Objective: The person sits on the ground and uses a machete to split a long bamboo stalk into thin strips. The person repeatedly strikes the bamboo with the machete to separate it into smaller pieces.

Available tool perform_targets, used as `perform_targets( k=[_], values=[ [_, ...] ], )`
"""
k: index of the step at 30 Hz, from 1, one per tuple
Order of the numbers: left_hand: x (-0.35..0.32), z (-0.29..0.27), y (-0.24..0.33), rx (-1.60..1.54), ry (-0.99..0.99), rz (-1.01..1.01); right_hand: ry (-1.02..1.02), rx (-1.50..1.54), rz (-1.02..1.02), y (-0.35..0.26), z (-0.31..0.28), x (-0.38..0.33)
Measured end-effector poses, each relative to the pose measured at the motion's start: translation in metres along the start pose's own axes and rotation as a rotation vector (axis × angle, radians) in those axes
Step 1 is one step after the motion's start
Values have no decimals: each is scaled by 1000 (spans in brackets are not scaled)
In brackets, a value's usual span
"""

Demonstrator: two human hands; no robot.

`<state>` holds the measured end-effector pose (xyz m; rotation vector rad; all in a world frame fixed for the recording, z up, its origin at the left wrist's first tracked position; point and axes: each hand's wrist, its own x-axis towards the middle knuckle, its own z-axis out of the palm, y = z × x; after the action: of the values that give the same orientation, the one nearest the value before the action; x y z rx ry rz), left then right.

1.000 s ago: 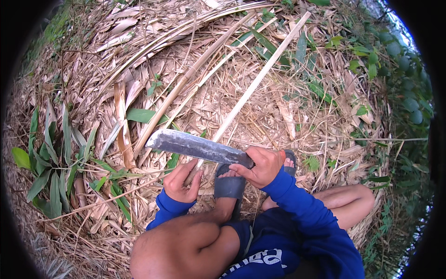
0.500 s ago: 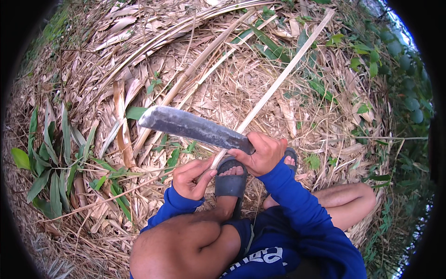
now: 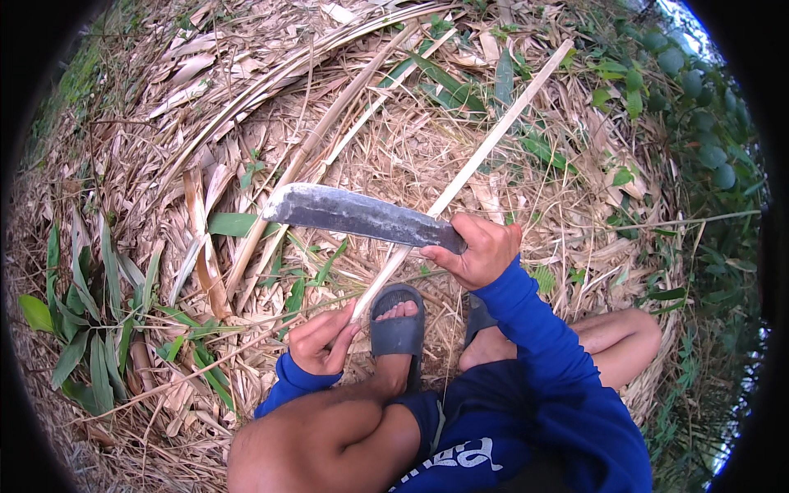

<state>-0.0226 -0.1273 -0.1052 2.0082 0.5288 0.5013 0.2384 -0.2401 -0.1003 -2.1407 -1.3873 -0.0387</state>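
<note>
A pale split strip (image 3: 493, 140), which looks like bamboo, slants from lower left to upper right. My left hand (image 3: 320, 338) pinches its lower end between thumb and fingers. A machete (image 3: 353, 217) with a broad dark blade and a worn, lighter edge lies across the strip, its wide tip toward the left. My right hand (image 3: 481, 249) is closed round the machete at its right end, thumb against the blade's base; the handle is hidden inside the fist. The blade crosses over the strip just left of that hand.
My sandalled foot (image 3: 397, 329) rests below the strip, close to my left hand. Dry leaves and husks (image 3: 205, 115) cover the ground, with long dry stalks (image 3: 329, 131) at upper left. A leafy green plant (image 3: 99, 329) stands at left; denser foliage (image 3: 707, 148) fills the right.
My left hand has drawn down and left, pulling the strip with it beneath the blade. The machete and my right hand have shifted slightly right.
</note>
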Motion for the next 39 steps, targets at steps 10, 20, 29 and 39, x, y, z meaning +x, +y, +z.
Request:
perform_targets(
  k=[10, 20, 29, 39],
  values=[
    [-3, -3, 1, -52, -49, -126, 30, -148, 25, 26, -5, 1],
    [-52, -38, -27, 7, -82, -107, 177, -76, 523, 186, -45, 45],
    [-44, -34, -23, 186, -28, -69, 274, 514, 794, 181, -49, 23],
    [-25, -18, -10, 170, -41, 71, 44, -56, 194, 96, -49, 1]
  ],
)
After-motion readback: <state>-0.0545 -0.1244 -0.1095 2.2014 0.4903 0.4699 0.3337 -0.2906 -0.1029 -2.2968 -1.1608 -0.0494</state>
